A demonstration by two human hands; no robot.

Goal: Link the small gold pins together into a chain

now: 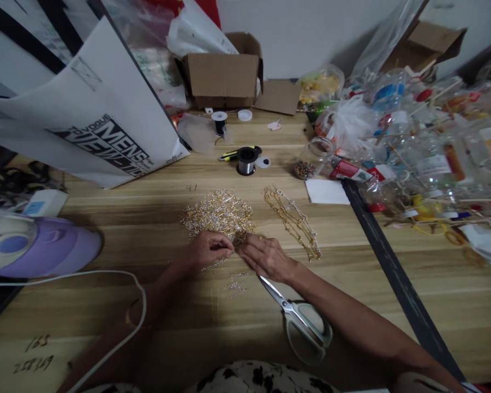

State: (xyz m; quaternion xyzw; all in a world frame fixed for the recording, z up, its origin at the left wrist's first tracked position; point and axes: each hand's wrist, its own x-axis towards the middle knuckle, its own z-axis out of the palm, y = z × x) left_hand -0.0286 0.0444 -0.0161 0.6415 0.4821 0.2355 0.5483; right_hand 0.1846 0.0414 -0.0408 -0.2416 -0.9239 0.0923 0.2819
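Note:
Both hands meet at the near edge of a pile of gold and silver chain pieces [219,213]. My left hand [213,248] is closed in a pinch, with a short beaded chain [215,265] trailing below it toward the table. Close beside it, my right hand [268,256] has its fingers pressed together, and whatever lies between the fingertips is too small to name. Several short chain pieces [238,286] lie just nearer to me. Scissors [298,322] rest beside my right forearm, blades toward the hands. Longer gold and silver chains [294,224] lie right of the pile.
Behind the pile are a wire spool [246,161], a yellow-black cutter [228,156] and a dark thread spool [220,124]. A bead jar [313,158] and clutter stand right, beyond a black strip [396,273]. A purple device [65,245] and white cable [141,295] lie left.

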